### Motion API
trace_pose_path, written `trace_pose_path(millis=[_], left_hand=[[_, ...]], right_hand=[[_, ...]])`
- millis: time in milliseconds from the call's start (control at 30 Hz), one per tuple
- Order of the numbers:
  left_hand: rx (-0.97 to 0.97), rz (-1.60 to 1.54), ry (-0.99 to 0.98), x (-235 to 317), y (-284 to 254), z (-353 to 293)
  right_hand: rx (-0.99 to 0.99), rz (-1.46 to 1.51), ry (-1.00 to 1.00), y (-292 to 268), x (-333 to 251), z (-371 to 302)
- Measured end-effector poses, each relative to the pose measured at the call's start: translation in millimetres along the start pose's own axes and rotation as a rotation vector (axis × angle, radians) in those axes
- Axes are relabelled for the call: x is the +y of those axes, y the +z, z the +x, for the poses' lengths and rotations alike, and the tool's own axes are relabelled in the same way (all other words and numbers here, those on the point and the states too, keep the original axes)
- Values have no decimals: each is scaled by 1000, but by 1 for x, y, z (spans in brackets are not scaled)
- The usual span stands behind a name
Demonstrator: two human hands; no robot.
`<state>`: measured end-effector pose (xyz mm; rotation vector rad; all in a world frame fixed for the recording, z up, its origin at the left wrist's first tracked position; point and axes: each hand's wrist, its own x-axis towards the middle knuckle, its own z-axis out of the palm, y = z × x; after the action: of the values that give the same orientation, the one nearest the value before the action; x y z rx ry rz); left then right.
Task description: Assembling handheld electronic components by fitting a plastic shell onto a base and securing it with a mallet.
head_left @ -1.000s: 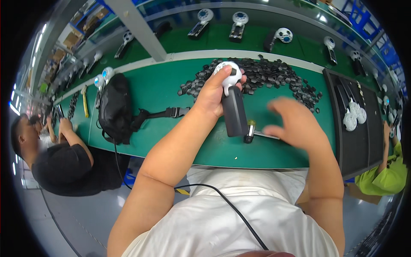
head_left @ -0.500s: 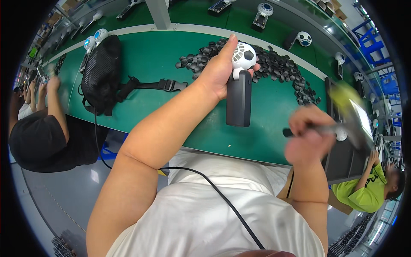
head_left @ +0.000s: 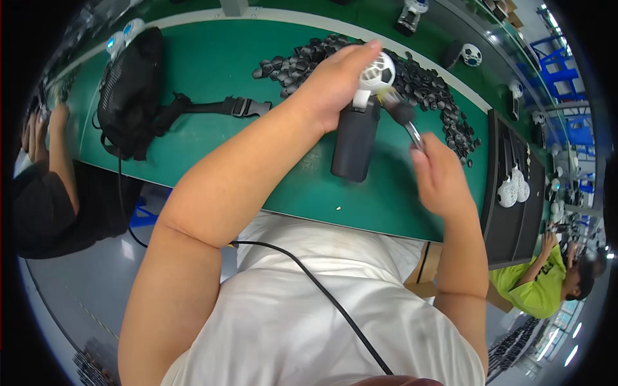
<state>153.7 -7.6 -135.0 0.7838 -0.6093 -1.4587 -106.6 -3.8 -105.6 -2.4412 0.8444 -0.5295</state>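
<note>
My left hand [head_left: 336, 80] grips a football-patterned device [head_left: 355, 145] at its round white head; it looks like a handheld fan. Its dark rectangular body points toward me over the green table. My right hand [head_left: 444, 177] is closed on the metal shaft of a small mallet [head_left: 403, 114]. The mallet's black head shows fairly well, while its yellow end is smeared by motion beside the white ball. Whether the mallet touches the ball I cannot tell. Behind my left hand lie heaped small black pentagon-shaped pieces [head_left: 431, 90], curving down to the right.
A black mesh bag [head_left: 133, 96] with a strap and buckle [head_left: 248, 107] lies on the left of the green table [head_left: 277, 174]. At the right, a dark tray [head_left: 505, 235] holds white ball-headed devices [head_left: 514, 187]. More devices stand beyond the table's rim. People work at both sides.
My right hand has swung the mallet from over the tray leftward to the white ball. My left hand still holds the device, its body now slightly tilted. The whole view has shifted a little.
</note>
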Motion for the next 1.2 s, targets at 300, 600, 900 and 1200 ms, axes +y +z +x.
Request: trace_pose_path(millis=[300,600,900,1200], left_hand=[[124,350,173,1,1,-2],[124,1019,583,-6,1,-4],[151,828,437,-6,-2,1],[-6,968,347,0,3,-3]], right_hand=[[-43,-22,221,-2,15,43],[68,-224,137,49,40,82],[76,-148,180,41,35,84],[681,-229,-571,11,31,55]])
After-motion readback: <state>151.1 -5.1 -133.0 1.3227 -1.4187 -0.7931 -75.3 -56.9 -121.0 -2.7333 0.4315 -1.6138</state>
